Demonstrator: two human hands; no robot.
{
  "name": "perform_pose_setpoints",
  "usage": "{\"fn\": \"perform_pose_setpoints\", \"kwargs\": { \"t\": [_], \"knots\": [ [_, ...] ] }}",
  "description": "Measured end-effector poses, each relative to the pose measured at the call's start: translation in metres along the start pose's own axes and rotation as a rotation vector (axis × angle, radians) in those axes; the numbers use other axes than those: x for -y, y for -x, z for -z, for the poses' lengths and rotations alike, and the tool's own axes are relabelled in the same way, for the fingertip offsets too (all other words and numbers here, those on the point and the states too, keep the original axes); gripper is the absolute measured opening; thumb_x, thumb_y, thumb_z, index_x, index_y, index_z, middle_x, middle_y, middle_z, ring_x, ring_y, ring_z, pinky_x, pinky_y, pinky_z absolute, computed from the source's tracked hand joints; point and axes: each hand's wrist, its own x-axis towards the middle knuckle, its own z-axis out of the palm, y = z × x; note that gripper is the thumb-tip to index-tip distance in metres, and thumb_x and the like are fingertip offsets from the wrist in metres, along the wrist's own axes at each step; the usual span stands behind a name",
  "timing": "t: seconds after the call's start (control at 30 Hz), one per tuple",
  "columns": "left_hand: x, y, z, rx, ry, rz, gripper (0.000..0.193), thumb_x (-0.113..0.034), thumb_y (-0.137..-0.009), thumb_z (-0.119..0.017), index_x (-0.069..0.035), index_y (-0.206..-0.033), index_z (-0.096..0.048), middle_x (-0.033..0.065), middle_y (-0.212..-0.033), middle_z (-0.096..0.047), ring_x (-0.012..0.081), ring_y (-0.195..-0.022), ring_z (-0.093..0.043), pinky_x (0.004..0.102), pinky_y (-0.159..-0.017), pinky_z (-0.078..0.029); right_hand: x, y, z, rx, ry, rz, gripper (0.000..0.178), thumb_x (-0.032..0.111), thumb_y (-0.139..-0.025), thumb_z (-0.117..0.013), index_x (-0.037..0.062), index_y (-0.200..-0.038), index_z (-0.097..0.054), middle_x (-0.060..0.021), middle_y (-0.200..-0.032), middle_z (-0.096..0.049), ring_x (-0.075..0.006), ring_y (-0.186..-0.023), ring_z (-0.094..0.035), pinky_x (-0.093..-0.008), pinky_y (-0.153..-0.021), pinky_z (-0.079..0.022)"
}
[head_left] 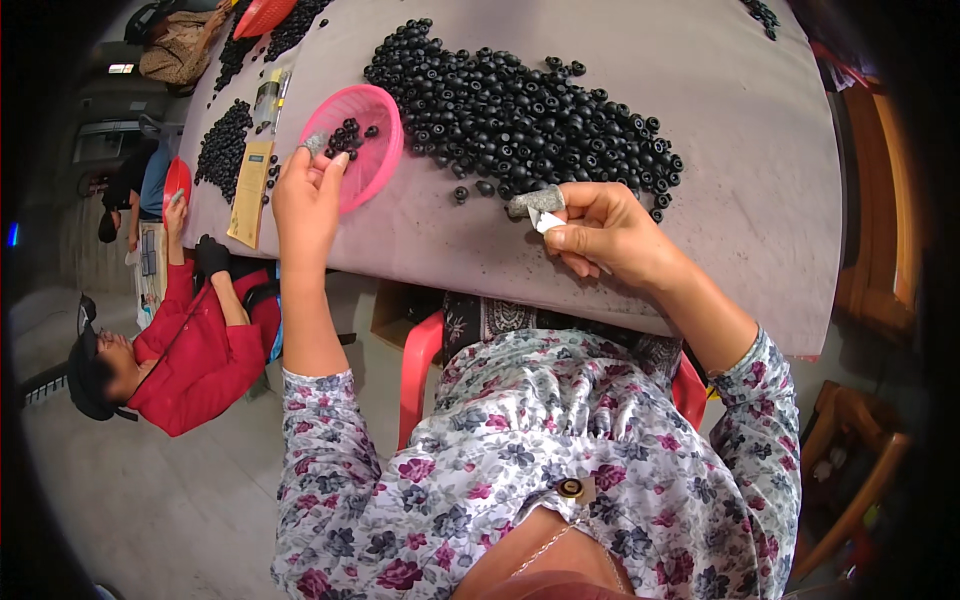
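Pinching a small white scrap, the right hand sits beside the heap of hollow round black pieces on the pale cloth-covered counter; a knock could send some rolling. The left hand overlaps the round pink plastic basket, its grip unclear; leaning there could tip it.

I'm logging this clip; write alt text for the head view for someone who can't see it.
Over a cloth-covered table, a person's left hand is at a pink basket holding a few black pieces, while the right hand pinches a small white object. A large pile of similar pieces lies beyond; someone in red sits at left.
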Motion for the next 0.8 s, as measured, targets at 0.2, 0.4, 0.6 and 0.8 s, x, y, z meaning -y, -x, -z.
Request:
{"fn": "perform_pose_setpoints", "kwargs": {
  "t": [0.2, 0.4, 0.6, 0.8],
  "knots": [
    [-0.035, 0.063, -0.060, 0.093, 0.125, -0.431, 0.016, -0.007, -0.083, -0.075, 0.001, -0.091, -0.063, 0.0101, -0.083, -0.060, 0.0210, -0.064, -0.058, 0.0338, -0.058, -0.047, 0.000, 0.001, 0.001, -0.033, 0.036, -0.013, 0.019, 0.007, -0.092, -0.066, -0.0010, -0.109, -0.067, 0.0011, -0.073, -0.062, -0.0033, -0.053, -0.051, -0.0192, -0.044, -0.037],
    [-0.038, 0.067, -0.077, 0.180, 0.166, -0.312, 0.018, -0.007, -0.080, -0.077, 0.001, -0.085, -0.062, 0.0110, -0.080, -0.059, 0.0226, -0.064, -0.059, 0.0341, -0.059, -0.048, 0.003, 0.001, -0.002, -0.044, 0.045, -0.032, 0.017, 0.010, -0.092, -0.067, 0.0004, -0.106, -0.067, 0.0022, -0.072, -0.062, -0.0026, -0.052, -0.051, -0.0186, -0.044, -0.037],
    [-0.033, 0.058, -0.085, 0.169, 0.119, -0.243, 0.019, -0.007, -0.082, -0.075, 0.003, -0.082, -0.059, 0.0104, -0.074, -0.056, 0.0193, -0.061, -0.058, 0.0321, -0.057, -0.046, 0.002, 0.001, -0.001, -0.039, 0.048, -0.036, 0.017, 0.010, -0.092, -0.066, 0.0007, -0.106, -0.067, 0.0022, -0.072, -0.062, -0.0026, -0.052, -0.051, -0.0185, -0.044, -0.036],
    [-0.065, 0.082, -0.085, 0.322, 1.064, 0.378, 0.013, -0.010, -0.091, -0.071, -0.005, -0.082, -0.062, 0.0017, -0.074, -0.058, 0.0117, -0.065, -0.056, 0.0246, -0.060, -0.045, 0.004, 0.002, -0.003, -0.033, 0.058, 0.006, 0.027, 0.008, -0.092, -0.066, 0.0012, -0.118, -0.063, 0.0030, -0.074, -0.059, -0.0028, -0.053, -0.050, -0.0188, -0.045, -0.038]
  ]
}}
